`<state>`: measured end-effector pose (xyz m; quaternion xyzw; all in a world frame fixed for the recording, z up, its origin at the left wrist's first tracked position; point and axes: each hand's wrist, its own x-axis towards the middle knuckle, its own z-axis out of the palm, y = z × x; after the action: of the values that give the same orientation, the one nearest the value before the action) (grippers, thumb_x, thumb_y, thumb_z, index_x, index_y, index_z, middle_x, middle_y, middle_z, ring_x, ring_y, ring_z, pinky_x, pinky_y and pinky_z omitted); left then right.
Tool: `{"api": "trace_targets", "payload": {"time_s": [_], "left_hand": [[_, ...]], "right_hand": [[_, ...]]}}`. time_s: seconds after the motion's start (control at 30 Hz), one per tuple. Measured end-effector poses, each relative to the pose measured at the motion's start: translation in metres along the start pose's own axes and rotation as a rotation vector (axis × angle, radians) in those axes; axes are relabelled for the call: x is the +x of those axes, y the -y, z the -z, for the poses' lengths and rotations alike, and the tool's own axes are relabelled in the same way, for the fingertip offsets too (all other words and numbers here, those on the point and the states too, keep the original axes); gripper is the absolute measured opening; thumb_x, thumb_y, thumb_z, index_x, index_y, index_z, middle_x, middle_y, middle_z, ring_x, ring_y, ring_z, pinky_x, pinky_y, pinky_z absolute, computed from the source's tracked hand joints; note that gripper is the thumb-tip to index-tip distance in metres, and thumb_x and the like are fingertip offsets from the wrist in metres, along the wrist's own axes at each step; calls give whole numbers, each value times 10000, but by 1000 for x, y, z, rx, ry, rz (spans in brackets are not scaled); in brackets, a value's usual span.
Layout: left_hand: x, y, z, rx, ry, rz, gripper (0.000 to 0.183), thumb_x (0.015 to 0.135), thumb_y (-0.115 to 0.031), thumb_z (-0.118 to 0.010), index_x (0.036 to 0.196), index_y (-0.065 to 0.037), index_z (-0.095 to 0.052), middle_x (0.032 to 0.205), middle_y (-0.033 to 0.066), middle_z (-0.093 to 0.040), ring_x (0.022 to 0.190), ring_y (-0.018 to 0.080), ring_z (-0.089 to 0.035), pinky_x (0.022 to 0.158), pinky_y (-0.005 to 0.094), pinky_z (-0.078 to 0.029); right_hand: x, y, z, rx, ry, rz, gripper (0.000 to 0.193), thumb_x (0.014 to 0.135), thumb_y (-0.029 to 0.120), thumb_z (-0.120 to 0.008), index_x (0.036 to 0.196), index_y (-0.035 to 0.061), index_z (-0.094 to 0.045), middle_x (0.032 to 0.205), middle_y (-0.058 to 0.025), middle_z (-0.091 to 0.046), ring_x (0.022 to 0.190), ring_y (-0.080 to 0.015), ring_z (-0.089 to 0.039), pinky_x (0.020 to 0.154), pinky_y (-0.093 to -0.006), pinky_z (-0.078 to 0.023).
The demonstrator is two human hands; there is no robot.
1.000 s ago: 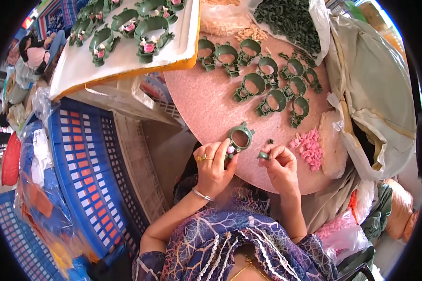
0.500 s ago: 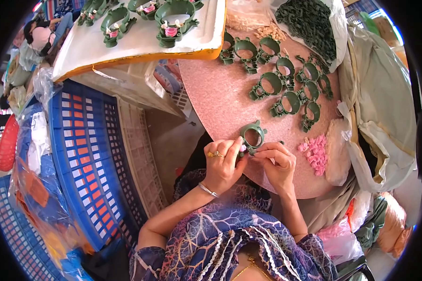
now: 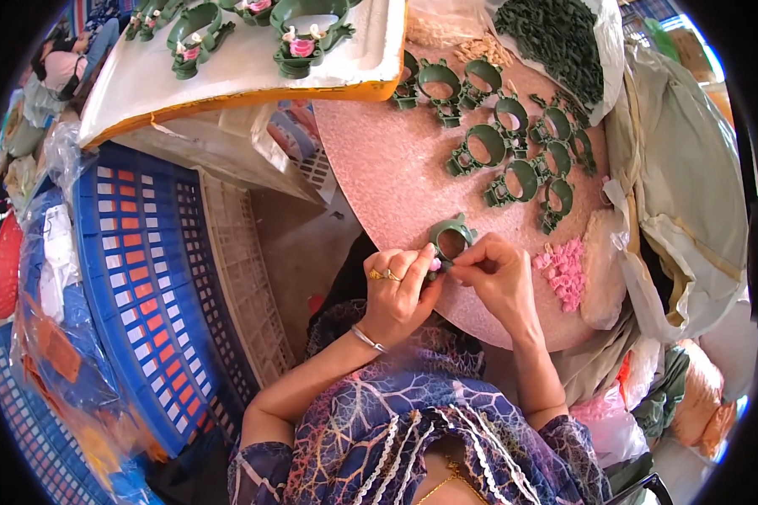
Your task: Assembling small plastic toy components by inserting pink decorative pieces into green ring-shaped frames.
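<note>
A green plastic ring-shaped figure (image 3: 449, 225), with small knobs on its rim and a bit of pink and white low on it, is in my left hand (image 3: 400, 290), pinched between thumb and fingers. My right hand (image 3: 501, 282) is closed, its thumb and fingertips pressed together against the figure's lower right side. Whatever sits between those right fingertips is hidden. Several similar green figures (image 3: 486, 145) lie farther up the pink round table (image 3: 370, 168). Small pink pieces (image 3: 564, 273) are heaped to the right of my right hand.
A white board with an orange edge (image 3: 227, 93) at upper left carries finished-looking green figures with pink pieces. Dark green parts (image 3: 547, 50) fill a bag at the far side, beside beige pieces (image 3: 480, 50). A blue basket (image 3: 118, 278) stands left; a grey-green sack (image 3: 682, 160) stands right.
My right hand has moved up and slightly left, its fingertips now on the figure's right side. A small green bit seen near it before no longer shows. The left hand keeps its hold.
</note>
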<state>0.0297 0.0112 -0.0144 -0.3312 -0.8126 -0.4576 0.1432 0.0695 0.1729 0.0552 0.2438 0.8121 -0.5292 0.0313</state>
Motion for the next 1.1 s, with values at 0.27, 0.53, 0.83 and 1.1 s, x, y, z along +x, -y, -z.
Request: {"api": "trace_targets", "payload": {"time_s": [0.27, 0.53, 0.83, 1.1], "left_hand": [[3, -2, -3, 41, -19, -5, 499, 679, -58, -788, 1154, -16, -642, 940, 69, -588, 867, 254, -576, 817, 399, -418], [1, -5, -3, 67, -36, 5, 520, 665, -68, -809, 1154, -41, -636, 945, 57, -575, 883, 250, -564, 844, 402, -408], [-1, -7, 0, 43, 2, 40, 631, 639, -145, -864, 1205, -62, -598, 1027, 78, -596, 955, 274, -562, 897, 415, -402], [-8, -4, 3, -27, -63, 51, 738, 647, -210, -886, 1263, -43, -515, 1098, 127, -608, 1000, 318, -573, 903, 439, -408]], "right_hand": [[5, 7, 16, -184, 160, 322, 148, 731, -16, -779, 868, -12, -722, 939, -81, -665, 799, -131, -638, 658, -253, -500], [174, 2, 119, -687, -576, 559, 244, 863, 195, -677, 1030, 20, -707, 1024, -181, -692, 924, -356, -665, 811, -418, -504], [263, -18, 133, -1195, -518, 268, 268, 867, 328, -673, 906, 69, -732, 907, -159, -708, 935, -352, -661, 868, -518, -412], [125, 44, 67, -6, -77, 251, 225, 998, 273, -580, 998, 55, -633, 732, -12, -630, 465, -48, -500, 428, -184, -378]]}}
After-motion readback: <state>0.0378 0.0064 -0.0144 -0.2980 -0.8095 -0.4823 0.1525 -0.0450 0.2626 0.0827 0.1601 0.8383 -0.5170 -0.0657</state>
